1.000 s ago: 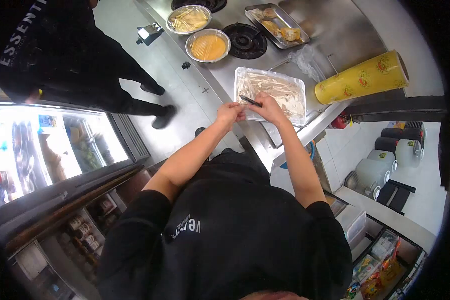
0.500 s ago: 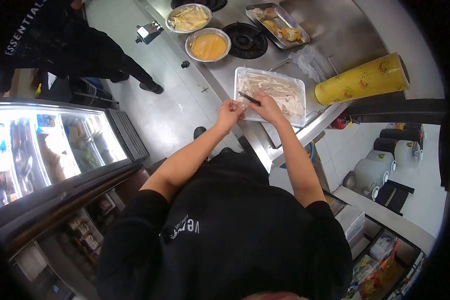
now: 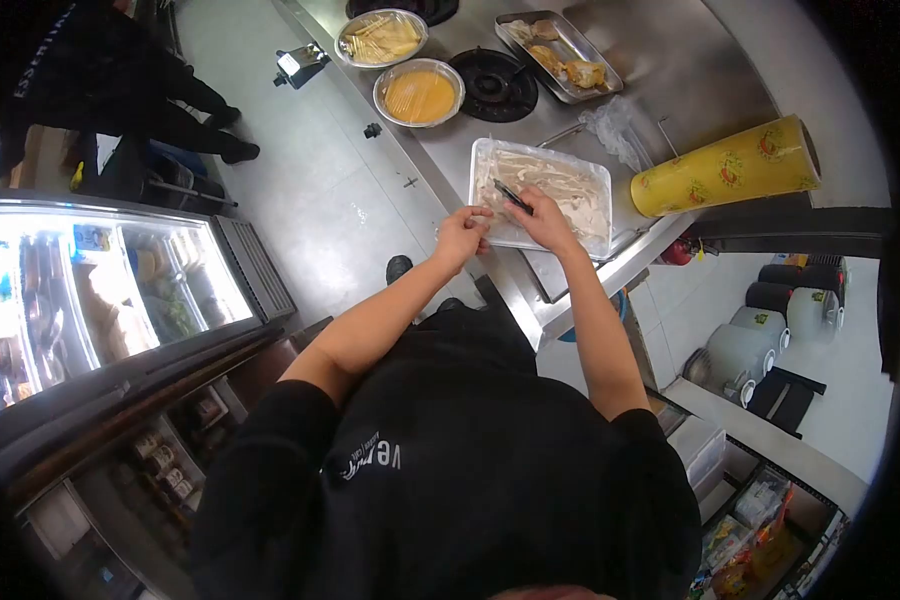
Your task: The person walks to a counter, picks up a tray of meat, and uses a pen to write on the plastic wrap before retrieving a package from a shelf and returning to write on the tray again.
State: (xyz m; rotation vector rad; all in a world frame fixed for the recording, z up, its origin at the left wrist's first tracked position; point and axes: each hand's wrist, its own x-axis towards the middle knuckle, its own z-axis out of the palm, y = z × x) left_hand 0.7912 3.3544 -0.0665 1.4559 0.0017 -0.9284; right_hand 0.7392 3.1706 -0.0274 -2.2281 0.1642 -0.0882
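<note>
Tray of pale strips under two hands at the counter edge

Tray [image 3: 590, 180], one, wrapped in clear film and filled with pale strips, is sitting on the steel counter [image 3: 690, 70] near its front edge. Two hands are working at its near-left corner. The right hand [image 3: 547, 218] is resting on the film with its fingers curled around one dark pen [image 3: 511, 195], whose tip is pointing up and left over the tray. The left hand [image 3: 462, 233] is lying at the tray's corner with fingers bunched; whether it is pinching the film cannot be told.

Two round bowls are standing farther back: one of orange sauce [image 3: 419, 93] and one of yellow pieces [image 3: 381, 37]. One oblong metal pan [image 3: 558, 55] is holding browned pieces, too small to count. One yellow roll [image 3: 725, 166] is lying right of the tray. One burner [image 3: 498, 85] is showing whole; a second is being cut off by the top edge. Another person in black [image 3: 100, 75] is standing at upper left, partly cropped.
</note>
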